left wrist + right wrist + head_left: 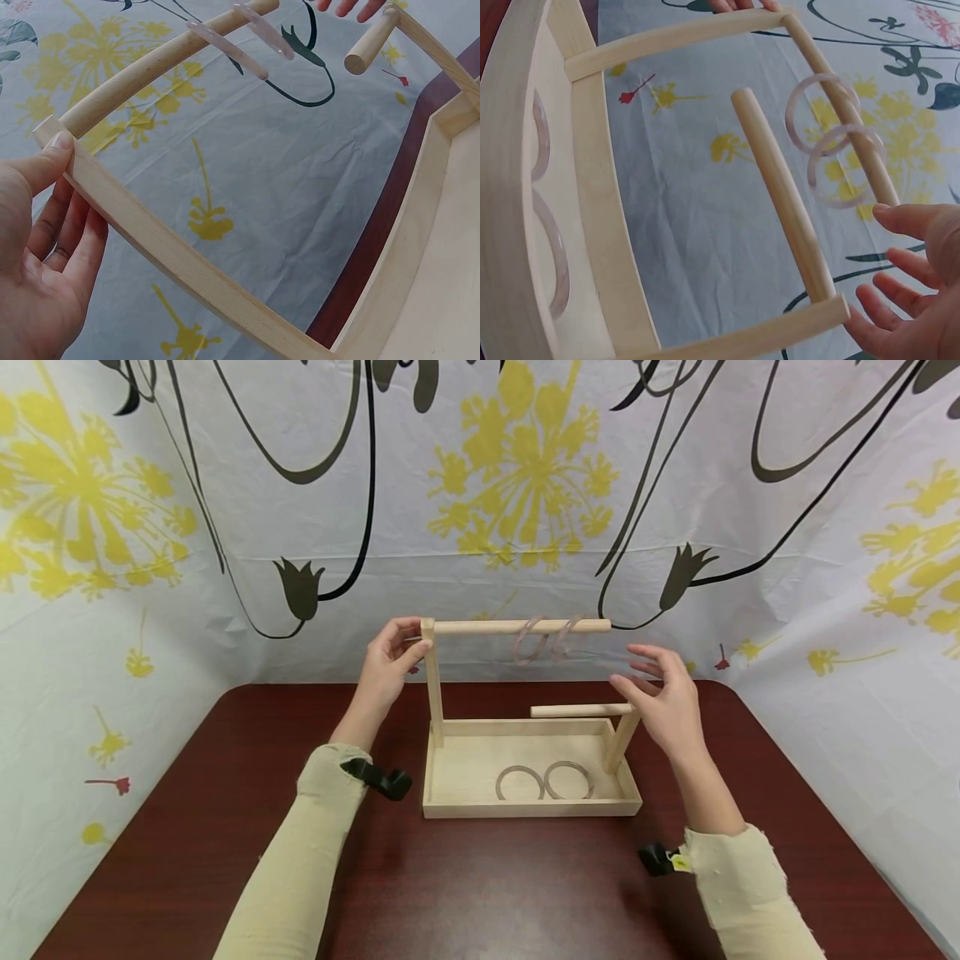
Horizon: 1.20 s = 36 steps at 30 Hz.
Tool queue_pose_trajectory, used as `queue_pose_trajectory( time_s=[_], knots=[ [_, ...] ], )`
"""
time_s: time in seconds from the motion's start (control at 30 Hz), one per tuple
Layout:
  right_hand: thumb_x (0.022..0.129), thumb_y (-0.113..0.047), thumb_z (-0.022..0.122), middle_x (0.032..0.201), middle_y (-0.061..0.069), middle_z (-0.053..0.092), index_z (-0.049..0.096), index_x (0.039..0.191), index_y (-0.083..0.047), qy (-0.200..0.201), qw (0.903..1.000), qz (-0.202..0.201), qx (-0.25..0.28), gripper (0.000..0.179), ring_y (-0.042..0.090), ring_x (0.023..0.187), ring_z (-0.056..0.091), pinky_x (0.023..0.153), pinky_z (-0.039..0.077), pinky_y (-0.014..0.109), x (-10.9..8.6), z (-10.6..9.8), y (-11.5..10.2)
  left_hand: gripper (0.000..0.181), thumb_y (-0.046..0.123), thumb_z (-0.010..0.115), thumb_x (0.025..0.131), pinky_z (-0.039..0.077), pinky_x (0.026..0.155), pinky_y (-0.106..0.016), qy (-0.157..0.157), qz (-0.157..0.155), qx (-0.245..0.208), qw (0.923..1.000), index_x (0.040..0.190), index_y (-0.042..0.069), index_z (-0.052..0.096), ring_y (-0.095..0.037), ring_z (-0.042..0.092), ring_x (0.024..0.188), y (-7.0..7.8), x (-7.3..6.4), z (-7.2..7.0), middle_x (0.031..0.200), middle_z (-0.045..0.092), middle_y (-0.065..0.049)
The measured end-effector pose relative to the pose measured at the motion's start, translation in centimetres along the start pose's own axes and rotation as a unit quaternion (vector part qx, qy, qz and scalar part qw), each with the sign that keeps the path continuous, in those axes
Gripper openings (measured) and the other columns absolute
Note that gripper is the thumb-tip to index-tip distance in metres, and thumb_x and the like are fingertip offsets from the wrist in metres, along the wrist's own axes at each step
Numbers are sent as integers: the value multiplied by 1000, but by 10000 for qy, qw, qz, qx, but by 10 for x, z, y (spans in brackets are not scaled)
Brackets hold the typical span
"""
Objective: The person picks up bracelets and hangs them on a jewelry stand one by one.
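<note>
My left hand pinches the top of the tall post of a pale wooden jewelry stand, thumb in front and fingers behind. From that post the upper rod runs right, with two translucent pinkish bangles hanging on it. Near the rod's free end is my right hand, fingers loosely spread and holding nothing. It is beside the short post, which carries the lower rod; whether it touches the post I cannot tell. Two more bangles lie in the stand's tray.
The stand sits on a dark red-brown table. Behind the table hangs a pale cloth with yellow flowers and dark stems. Black wrist straps with cameras are on both sleeves.
</note>
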State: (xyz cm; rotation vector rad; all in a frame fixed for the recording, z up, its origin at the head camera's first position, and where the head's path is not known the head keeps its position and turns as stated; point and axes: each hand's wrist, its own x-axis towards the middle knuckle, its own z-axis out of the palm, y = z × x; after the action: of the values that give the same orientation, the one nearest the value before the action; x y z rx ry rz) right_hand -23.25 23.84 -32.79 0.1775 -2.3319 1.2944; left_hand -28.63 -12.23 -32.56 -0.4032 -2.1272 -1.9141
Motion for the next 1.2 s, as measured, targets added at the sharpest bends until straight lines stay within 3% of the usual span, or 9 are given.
queue_pose_trajectory(
  time_s=[0.23, 0.37, 0.63, 0.9, 1.2],
  knots=[
    [91, -19, 74, 121, -4, 56, 63, 128, -4, 112, 9999, -67, 63, 42, 6, 113, 60, 92, 51, 11, -4, -6, 12, 37, 10, 63, 98, 45, 67, -20, 6, -10, -47, 10000, 134, 4, 54, -1, 60, 96, 0, 0, 0, 130, 60, -13],
    [91, -18, 74, 117, -14, 53, 63, 127, -3, 88, 9999, -82, 118, 40, -1, 110, 58, 90, 49, 8, -7, -9, 18, 37, 9, 62, 98, 45, 67, -20, 3, -17, -84, 10000, 134, 3, 54, -1, 60, 96, -1, 1, 0, 128, 60, -12],
    [92, -17, 73, 127, 7, 61, 63, 127, -3, -90, 9999, -83, 44, 39, -8, 109, 54, 89, 47, 5, -13, -15, 28, 37, 9, 61, 99, 45, 67, -19, -21, -10, -72, 10000, 135, 3, 53, 0, 60, 97, -2, 1, 0, 129, 60, -13],
    [93, -20, 72, 125, 9, 63, 62, 128, -2, -474, 9988, -80, -10, 40, -10, 111, 53, 88, 45, 2, -15, -20, 39, 38, 9, 61, 99, 45, 67, -19, -22, -48, -58, 10000, 135, 3, 53, -1, 60, 97, -1, 1, -1, 130, 59, -14],
    [95, -24, 69, 120, -1, 64, 62, 127, -3, -942, 9955, -125, -23, 38, -10, 105, 59, 88, 46, 3, -16, -25, 48, 38, 10, 62, 99, 45, 67, -20, -19, -65, -83, 9999, 135, 4, 53, -1, 60, 97, 0, 0, 0, 130, 59, -13]
  ],
)
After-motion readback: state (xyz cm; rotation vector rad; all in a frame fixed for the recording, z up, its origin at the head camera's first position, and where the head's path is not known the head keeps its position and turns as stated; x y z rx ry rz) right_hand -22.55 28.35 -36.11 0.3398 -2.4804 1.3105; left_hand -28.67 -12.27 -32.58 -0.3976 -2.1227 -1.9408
